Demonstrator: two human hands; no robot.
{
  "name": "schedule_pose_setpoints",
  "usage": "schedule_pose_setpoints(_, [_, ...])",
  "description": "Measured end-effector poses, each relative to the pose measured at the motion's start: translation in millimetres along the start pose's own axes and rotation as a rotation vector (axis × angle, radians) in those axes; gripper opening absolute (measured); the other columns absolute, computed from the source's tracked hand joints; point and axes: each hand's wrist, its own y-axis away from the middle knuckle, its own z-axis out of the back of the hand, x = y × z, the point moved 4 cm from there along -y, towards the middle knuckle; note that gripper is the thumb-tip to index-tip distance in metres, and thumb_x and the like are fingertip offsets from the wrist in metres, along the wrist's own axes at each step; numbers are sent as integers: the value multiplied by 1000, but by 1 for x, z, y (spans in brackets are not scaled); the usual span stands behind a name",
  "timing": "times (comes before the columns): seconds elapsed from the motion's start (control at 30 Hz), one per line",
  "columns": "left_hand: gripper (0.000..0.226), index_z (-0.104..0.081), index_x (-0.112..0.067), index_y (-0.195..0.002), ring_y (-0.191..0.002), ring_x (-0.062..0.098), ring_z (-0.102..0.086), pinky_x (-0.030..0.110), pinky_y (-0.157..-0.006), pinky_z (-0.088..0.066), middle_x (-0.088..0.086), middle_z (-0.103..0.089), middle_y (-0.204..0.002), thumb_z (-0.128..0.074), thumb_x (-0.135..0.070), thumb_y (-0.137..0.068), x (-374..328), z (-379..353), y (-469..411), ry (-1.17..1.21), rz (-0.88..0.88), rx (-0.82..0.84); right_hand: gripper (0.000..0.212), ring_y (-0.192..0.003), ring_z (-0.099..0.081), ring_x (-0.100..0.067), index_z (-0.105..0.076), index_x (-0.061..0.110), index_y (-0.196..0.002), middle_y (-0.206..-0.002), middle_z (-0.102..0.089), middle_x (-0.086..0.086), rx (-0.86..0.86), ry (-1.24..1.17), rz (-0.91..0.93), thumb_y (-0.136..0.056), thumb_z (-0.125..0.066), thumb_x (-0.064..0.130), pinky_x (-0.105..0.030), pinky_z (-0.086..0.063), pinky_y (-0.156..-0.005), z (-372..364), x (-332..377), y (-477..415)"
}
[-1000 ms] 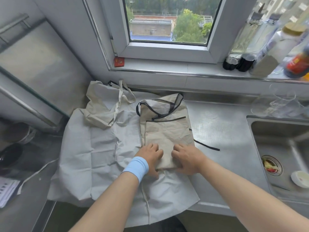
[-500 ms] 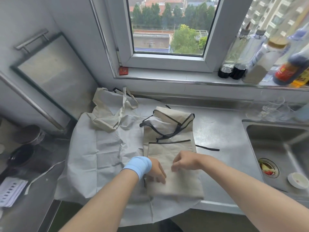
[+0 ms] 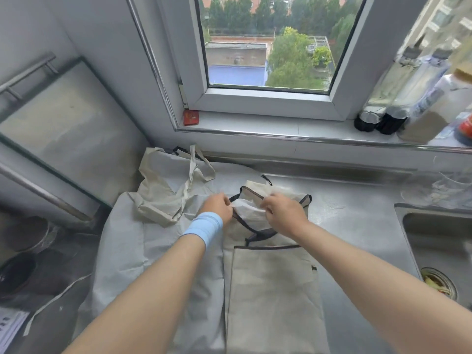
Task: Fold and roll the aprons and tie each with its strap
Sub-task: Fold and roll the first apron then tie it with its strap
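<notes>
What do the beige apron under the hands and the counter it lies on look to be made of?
The beige apron looks like thin woven cloth, maybe cotton or canvas: matte, softly creased, edged in dark trim. Both the left hand and the right hand bunch its top edge easily. The counter looks like stainless steel: grey, with a dull sheen and a faint embossed texture.

Bare forearms, sleeveless; pale blue band [image 3: 203, 227], perhaps elastic, around left wrist.
</notes>
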Motion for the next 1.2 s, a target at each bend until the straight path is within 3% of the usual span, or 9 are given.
schedule_pose_setpoints(0.13, [32, -54, -14, -123, -117, 31, -54, 32, -91, -42, 11, -56, -128, -45, -18, -92, 5, 10, -25, -53, 221, 40, 34, -109, -60, -25, -57, 26, -129, -134, -49, 6, -22, 2, -18, -97, -47, 31, -35, -48, -81, 3, 8, -58])
schedule_pose_setpoints(0.2, [30, -60, -6, -116, -100, 29, -63, 29, -77, -46, 16, -66, -110, -43, -18, -94, 4, 4, -35, -77, 241, 207, 41, -113, -58, -29, -49, 22, -135, -134, -50, -1, 56, 61, -83, -98, -41, 40, -39, -49, -83, -4, 9, -82])
schedule_pose_setpoints(0.33, [37, -59, 4, -119, -82, 25, -58, 27, -64, -50, 22, -62, -122, -42, -23, -101, 7, -13, -49, 132, 240, 365, 46, -80, -57, -27, -62, 17, -94, -87, -60, -3, 276, 226, -205, -85, -44, 58, -30, -37, -58, -7, 12, -106])
schedule_pose_setpoints(0.43, [23, -62, -6, -90, -83, 27, -64, 25, -65, -49, 19, -67, -109, -48, -22, -98, 10, -12, -58, 199, 255, 364, 35, -58, -46, -21, -46, 17, -59, -55, -44, 4, 354, 37, -239, -70, -64, 46, -30, -30, -56, -5, 9, -115])
schedule_pose_setpoints(0.6, [50, -53, -24, -127, -112, 23, -56, 31, -94, -45, 1, -61, -122, -50, -5, -81, -7, 13, -71, 326, 83, 181, 5, -59, -43, -13, -66, 12, -70, -62, -50, 2, 296, -521, -141, -71, -66, 8, -25, -34, -58, 13, 5, -122])
schedule_pose_setpoints(0.8, [9, -61, -14, -76, -63, 21, -57, 27, -63, -48, 5, -59, -68, -68, -18, -71, -23, 17, -59, 517, 120, 567, 30, -57, -45, -12, -65, 20, -67, -60, -55, 5, 79, -633, -205, -72, -52, -6, -22, -35, -54, 28, -2, -115])
schedule_pose_setpoints(1.0, [6, -58, -26, -78, -87, 25, -62, 27, -80, -50, 6, -64, -110, -60, -20, -77, -9, 48, -76, 196, 65, -15, 30, -87, -61, -12, -65, 32, -96, -89, -65, 13, 78, -414, -202, -74, -60, 13, -25, -48, -73, 33, -6, -108])
schedule_pose_setpoints(1.1, [17, -56, -26, -96, -105, 30, -57, 35, -92, -48, 5, -57, -121, -54, -25, -79, 3, 38, -76, -8, 176, 32, 50, -120, -51, -18, -60, 37, -121, -120, -63, 12, 129, -187, -192, -72, -72, 38, -38, -38, -104, 28, -16, -106])
schedule_pose_setpoints(1.2, [46, -47, -24, -124, -118, 30, -51, 39, -98, -44, 4, -52, -127, -56, -24, -79, 8, 31, -76, -75, 188, -24, 73, -134, -37, -23, -49, 35, -137, -137, -51, 5, 12, -167, -225, -71, -74, 55, -42, -30, -109, 25, -33, -104])
